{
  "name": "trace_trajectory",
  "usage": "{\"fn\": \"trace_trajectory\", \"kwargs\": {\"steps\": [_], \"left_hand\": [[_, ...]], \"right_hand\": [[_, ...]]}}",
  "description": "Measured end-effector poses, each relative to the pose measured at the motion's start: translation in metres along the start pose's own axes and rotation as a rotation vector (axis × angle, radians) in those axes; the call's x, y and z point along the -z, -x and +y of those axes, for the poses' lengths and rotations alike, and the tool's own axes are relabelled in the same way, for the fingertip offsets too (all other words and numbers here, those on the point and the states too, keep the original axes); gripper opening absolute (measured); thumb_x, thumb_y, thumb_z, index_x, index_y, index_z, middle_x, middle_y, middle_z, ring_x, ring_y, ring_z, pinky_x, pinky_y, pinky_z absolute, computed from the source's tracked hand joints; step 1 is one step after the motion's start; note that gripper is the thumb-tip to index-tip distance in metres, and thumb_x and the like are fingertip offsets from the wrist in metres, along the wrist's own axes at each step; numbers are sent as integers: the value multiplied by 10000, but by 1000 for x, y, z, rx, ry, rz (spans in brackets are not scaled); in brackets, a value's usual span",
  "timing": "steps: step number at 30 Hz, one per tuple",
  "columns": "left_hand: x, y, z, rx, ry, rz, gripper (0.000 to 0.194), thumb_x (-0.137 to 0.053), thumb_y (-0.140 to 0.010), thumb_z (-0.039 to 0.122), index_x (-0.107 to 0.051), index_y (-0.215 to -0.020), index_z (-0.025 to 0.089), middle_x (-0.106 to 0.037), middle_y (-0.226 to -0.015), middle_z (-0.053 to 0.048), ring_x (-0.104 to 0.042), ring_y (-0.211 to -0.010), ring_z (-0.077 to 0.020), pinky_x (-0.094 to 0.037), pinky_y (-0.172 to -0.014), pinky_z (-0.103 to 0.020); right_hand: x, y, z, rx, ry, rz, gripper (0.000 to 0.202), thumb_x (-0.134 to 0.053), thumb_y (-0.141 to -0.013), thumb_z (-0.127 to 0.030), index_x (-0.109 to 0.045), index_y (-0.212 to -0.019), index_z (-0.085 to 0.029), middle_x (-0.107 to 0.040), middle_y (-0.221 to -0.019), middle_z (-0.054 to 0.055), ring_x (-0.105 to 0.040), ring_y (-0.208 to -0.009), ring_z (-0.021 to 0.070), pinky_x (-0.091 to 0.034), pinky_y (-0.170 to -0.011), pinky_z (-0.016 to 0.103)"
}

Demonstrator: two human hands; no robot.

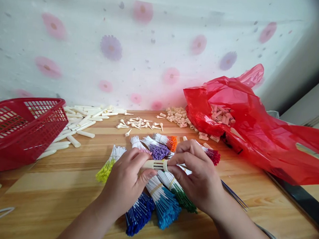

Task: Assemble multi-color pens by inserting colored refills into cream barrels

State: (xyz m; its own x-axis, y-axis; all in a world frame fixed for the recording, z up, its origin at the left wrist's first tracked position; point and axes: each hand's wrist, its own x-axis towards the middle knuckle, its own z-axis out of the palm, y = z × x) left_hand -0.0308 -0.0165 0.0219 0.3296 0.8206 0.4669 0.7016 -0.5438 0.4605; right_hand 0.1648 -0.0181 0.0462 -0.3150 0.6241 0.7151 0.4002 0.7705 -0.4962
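My left hand pinches one end of a cream slotted pen barrel, held level above the table. At its other end, my right hand has its fingertips closed on the barrel's rim. Dark slots show along the middle of the barrel; its two ends are partly hidden by my fingers. Below and around the hands lie banded bundles of thin white pen refills with coloured ends: yellow, purple, orange, dark blue, light blue, green and crimson.
A red plastic basket stands at left, beside a heap of cream tubes. Small cream pointed pieces and slotted pieces lie behind the bundles. At right, a red plastic bag holds pinkish-looking parts. Dark thin rods lie near my right wrist.
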Motion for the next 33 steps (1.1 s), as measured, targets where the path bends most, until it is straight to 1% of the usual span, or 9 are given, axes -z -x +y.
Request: {"fn": "trace_trajectory", "kwargs": {"steps": [4,8,16,19,23,26,29,31,33], "left_hand": [[0,-1,-1,24,-13,15,291,-449,-913,438,-591,-961,189,-582,-887,-57,-566,-846,-225,-431,-710,-321],[0,-1,-1,37,-77,41,303,-445,-910,452,-605,-937,196,-582,-848,-47,-563,-809,-221,-424,-677,-314],[0,-1,-2,24,-195,78,329,-424,-912,466,-624,-960,209,-594,-852,-54,-556,-799,-230,-407,-678,-328],[-1,-1,-3,13,-257,73,317,-434,-909,460,-630,-956,215,-588,-835,-52,-543,-791,-233,-395,-672,-331],[-2,-2,-4,18,-308,57,312,-441,-906,464,-633,-960,224,-581,-831,-51,-536,-792,-237,-384,-668,-332],[-2,-1,-5,23,-310,51,309,-439,-908,462,-634,-954,226,-575,-830,-50,-535,-794,-236,-387,-671,-330],[0,0,-6,38,-317,47,301,-449,-903,458,-637,-937,226,-577,-826,-50,-539,-793,-238,-394,-673,-331],[0,-1,-8,45,-308,41,290,-454,-901,444,-638,-928,220,-585,-831,-53,-548,-801,-242,-403,-679,-334],[0,-2,-10,40,-248,35,287,-446,-905,425,-633,-939,209,-606,-861,-60,-563,-832,-243,-421,-707,-335]], "right_hand": [[-6,2,0,-57,-58,22,121,-544,-855,-71,-608,-836,-171,-485,-866,26,-499,-816,127,-422,-701,241],[-12,2,-1,-176,-138,65,134,-552,-831,-67,-620,-815,-180,-502,-824,14,-498,-769,122,-421,-684,239],[-21,2,6,-476,-497,110,59,-643,-785,-203,-669,-734,-190,-551,-796,1,-534,-774,133,-418,-714,276],[-25,1,8,-572,-597,135,52,-677,-735,-208,-671,-692,-179,-556,-744,-10,-522,-722,119,-403,-669,257],[-28,-1,11,-727,-822,158,116,-727,-656,-209,-628,-622,-158,-555,-657,-29,-477,-607,89,-366,-573,220],[-28,-1,10,-757,-909,153,133,-738,-661,-221,-627,-625,-157,-564,-645,-32,-466,-602,83,-361,-576,214],[-27,-1,6,-754,-961,124,120,-729,-686,-239,-656,-636,-157,-594,-675,-20,-502,-629,89,-399,-627,229],[-25,0,4,-719,-971,93,94,-705,-715,-254,-699,-685,-165,-624,-723,-2,-545,-668,104,-432,-674,250],[-20,2,5,-627,-897,59,100,-673,-753,-261,-729,-759,-178,-646,-793,16,-584,-743,124,-453,-729,271]]}}
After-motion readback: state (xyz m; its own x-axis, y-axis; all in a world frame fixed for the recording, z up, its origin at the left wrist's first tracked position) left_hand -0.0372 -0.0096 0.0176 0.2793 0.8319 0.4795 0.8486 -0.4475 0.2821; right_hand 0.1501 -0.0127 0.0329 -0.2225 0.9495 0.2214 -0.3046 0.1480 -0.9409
